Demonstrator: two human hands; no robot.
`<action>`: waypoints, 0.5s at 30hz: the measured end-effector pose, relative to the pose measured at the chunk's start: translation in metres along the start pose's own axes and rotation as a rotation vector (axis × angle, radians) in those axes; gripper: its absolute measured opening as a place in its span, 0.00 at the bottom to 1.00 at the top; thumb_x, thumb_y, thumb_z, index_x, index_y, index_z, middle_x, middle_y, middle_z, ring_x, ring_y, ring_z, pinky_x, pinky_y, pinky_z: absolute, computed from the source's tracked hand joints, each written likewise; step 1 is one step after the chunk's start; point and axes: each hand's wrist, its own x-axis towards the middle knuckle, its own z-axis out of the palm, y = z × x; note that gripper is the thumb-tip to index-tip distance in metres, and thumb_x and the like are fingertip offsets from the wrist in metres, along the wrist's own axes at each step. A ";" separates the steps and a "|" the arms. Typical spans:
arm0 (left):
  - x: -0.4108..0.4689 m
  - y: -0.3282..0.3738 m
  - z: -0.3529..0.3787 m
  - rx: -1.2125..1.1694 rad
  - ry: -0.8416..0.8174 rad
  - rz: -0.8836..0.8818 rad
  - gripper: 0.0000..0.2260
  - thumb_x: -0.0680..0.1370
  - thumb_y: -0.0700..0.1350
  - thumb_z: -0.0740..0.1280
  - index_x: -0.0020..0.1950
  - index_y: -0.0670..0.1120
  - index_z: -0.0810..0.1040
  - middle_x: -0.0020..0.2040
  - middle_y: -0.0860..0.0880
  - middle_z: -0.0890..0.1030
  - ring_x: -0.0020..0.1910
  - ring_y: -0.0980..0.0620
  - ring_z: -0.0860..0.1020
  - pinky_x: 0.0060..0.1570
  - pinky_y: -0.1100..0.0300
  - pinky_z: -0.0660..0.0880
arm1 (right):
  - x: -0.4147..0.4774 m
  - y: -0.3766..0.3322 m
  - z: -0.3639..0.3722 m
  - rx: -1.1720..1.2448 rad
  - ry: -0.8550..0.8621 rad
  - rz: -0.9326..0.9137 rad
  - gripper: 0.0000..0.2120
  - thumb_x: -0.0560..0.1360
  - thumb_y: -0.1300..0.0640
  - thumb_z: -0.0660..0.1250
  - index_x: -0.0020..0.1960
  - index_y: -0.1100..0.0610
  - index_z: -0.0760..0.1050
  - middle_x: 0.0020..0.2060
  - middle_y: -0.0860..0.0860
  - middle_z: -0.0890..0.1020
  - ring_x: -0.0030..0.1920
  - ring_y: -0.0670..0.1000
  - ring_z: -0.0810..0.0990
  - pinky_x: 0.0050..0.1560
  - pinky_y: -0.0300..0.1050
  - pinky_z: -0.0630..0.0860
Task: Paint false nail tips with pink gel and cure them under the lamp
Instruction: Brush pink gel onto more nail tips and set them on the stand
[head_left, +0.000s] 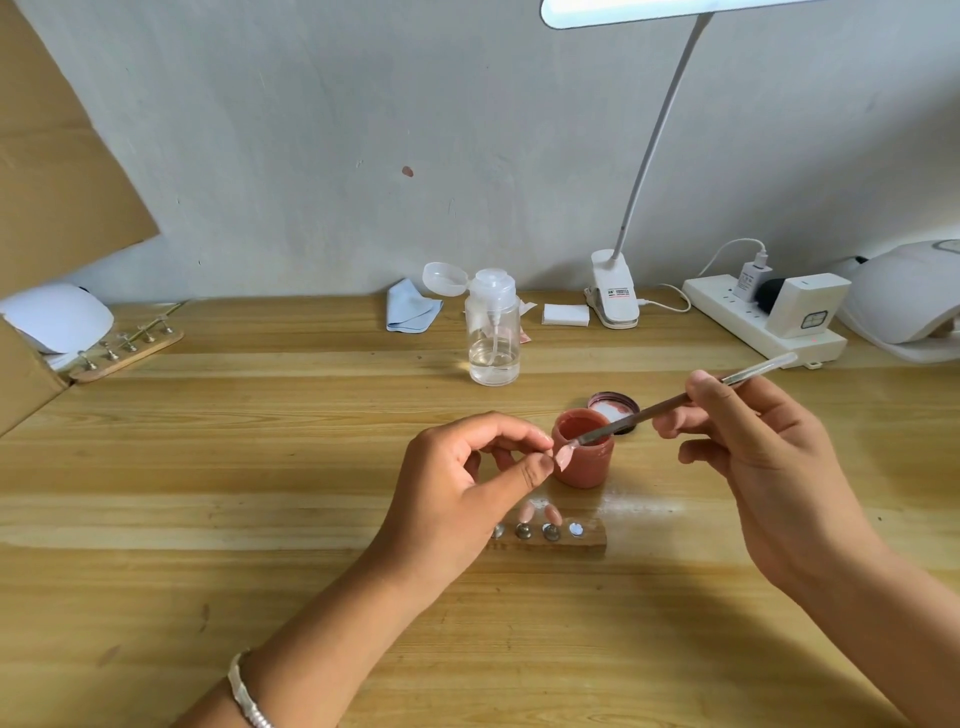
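Two hands logged from my remote station, both occupied.

Item 1, left hand (457, 483): thumb and forefinger pinched one nail tip (564, 457) by its near end, and the other fingers were loosely curled. The tip was held in the air just in front of the jar, with its free end towards the brush.

Item 2, right hand (769, 447): gripped a slim brush (660, 408) pen-fashion at mid-handle. The bristles met the tip's upper face. I could not tell how much of that face was coated.

Item 3, jar of pink gel (584, 465): open and upright on the table (260, 441), with its lid (602, 399) lying just behind it.

Item 4, wooden holder (592, 543): sat near the jar on the person's side. It carried two painted tips (527, 511) on metal studs, and one bare stud (575, 529) showed at its right end.

Item 5, curing lamp (904, 296): white dome at the far right of the table, well apart from the work.

Item 6, pump bottle (492, 338): clear, part filled, standing behind the jar.

Handling note, my judgement: the tip looked like thin, almost weightless plastic. It seemed stiff enough to take a stroke but likely to flick out of a loose pinch. Wet gel would be slick and would smear, so I would hold the tip only at the unpainted root or by its side edges. I would also keep the painted face upward on the way to the lamp.
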 end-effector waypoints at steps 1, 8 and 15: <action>0.000 0.001 0.000 -0.004 0.004 0.005 0.05 0.71 0.43 0.76 0.45 0.43 0.85 0.36 0.55 0.83 0.25 0.62 0.74 0.28 0.72 0.69 | 0.001 0.000 -0.002 -0.003 0.018 0.001 0.05 0.77 0.53 0.68 0.44 0.53 0.78 0.33 0.53 0.84 0.37 0.48 0.82 0.34 0.36 0.75; 0.000 -0.003 -0.002 0.035 0.015 -0.028 0.05 0.72 0.37 0.76 0.45 0.46 0.85 0.36 0.56 0.82 0.26 0.63 0.73 0.28 0.72 0.70 | -0.003 0.000 0.004 0.032 -0.075 -0.011 0.07 0.72 0.50 0.69 0.44 0.54 0.79 0.33 0.55 0.84 0.36 0.48 0.81 0.34 0.37 0.75; 0.001 -0.004 -0.002 0.091 0.019 -0.005 0.04 0.73 0.40 0.76 0.45 0.48 0.86 0.36 0.59 0.82 0.29 0.64 0.74 0.31 0.73 0.69 | 0.003 0.000 -0.003 -0.003 0.036 0.020 0.06 0.79 0.54 0.67 0.43 0.53 0.77 0.32 0.52 0.83 0.36 0.47 0.81 0.34 0.36 0.75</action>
